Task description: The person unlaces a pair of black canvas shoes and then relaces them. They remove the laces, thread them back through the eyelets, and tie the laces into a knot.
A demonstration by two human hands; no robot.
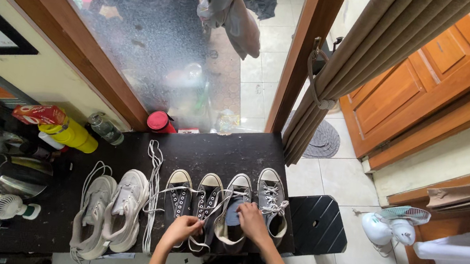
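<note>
A: Lighting condition?
B: Bright daylight through the frosted glass pane [163, 43]; dark table [215, 153] dim by contrast.
A: Image quality?
B: Sharp centrally; wide-angle distortion bends the edges.

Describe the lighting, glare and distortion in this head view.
Head view: daylight through the frosted glass pane, blurring what lies behind; wide-angle lens bows the door frame; black table stays dim; left hand and right hand on the grey sneaker are sharp.

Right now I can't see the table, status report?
Left hand pinching white lace. Right hand on grey sneaker. Black sneaker close beside.
</note>
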